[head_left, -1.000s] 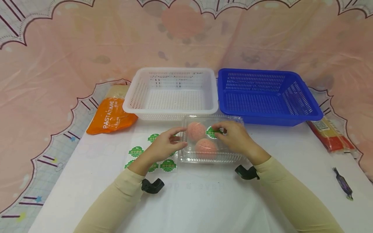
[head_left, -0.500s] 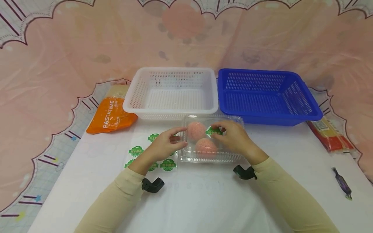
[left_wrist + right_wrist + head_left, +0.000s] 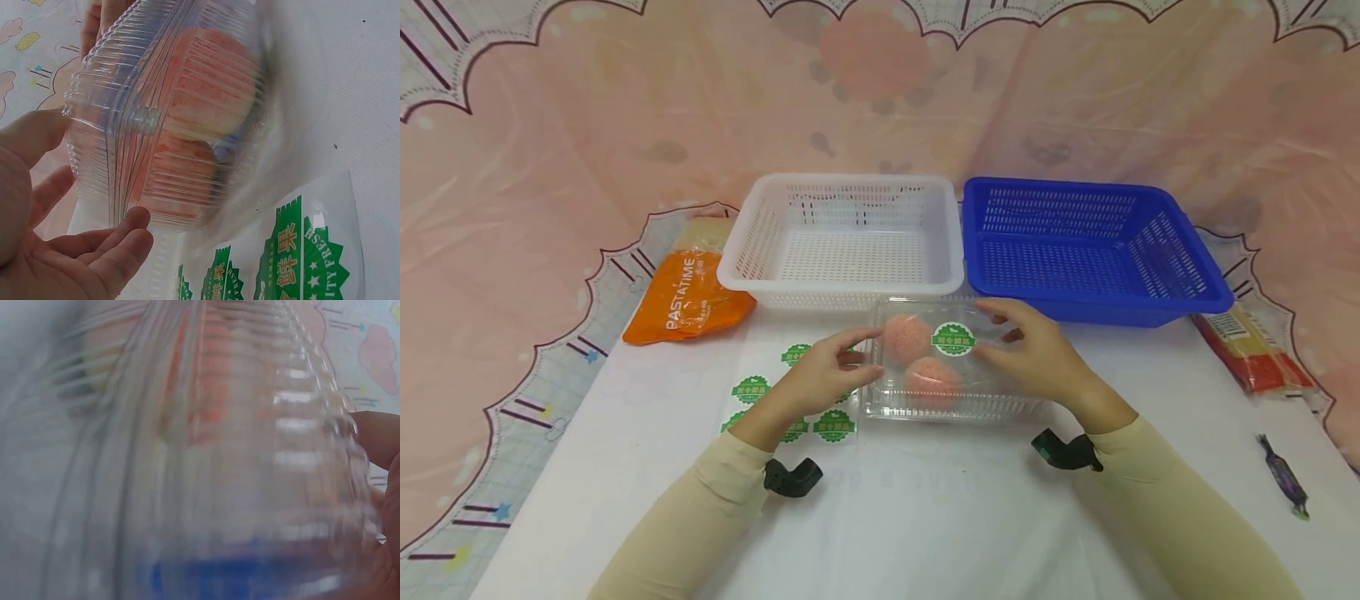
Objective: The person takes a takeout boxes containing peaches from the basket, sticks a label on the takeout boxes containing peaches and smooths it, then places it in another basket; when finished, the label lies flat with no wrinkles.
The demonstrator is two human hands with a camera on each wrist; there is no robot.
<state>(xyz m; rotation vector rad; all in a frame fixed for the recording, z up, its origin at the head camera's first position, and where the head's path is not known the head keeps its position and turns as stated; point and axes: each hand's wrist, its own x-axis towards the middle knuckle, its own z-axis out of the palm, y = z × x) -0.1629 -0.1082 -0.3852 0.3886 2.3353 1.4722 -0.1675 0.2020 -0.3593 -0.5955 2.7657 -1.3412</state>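
Observation:
A clear lidded plastic box (image 3: 887, 402) lies on the table with two pink-and-yellow peaches (image 3: 933, 379) visible inside. On its lid a round green-and-white sticker (image 3: 953, 339) lies flat. My left hand (image 3: 823, 371) touches the left edge of the box, thumb and fingers spread apart along it, as the left wrist view shows too. Over the lid's right part, with fingers and thumb parted, is my right hand (image 3: 1037, 354); its thumb tip comes close to the sticker. Partly beneath my left forearm lies a sheet of green stickers (image 3: 833, 425).
Behind the box stand a white basket (image 3: 842, 287) and a blue basket (image 3: 1097, 308). An orange bag (image 3: 688, 296) leans at the left. To the right lie a red-and-yellow packet (image 3: 1255, 354) and a dark wrapped candy (image 3: 1285, 477).
My right fingers have let go of the sticker, which stays on the lid in full view. The right hand has moved rightward and its fingers have parted; the left hand has not moved.

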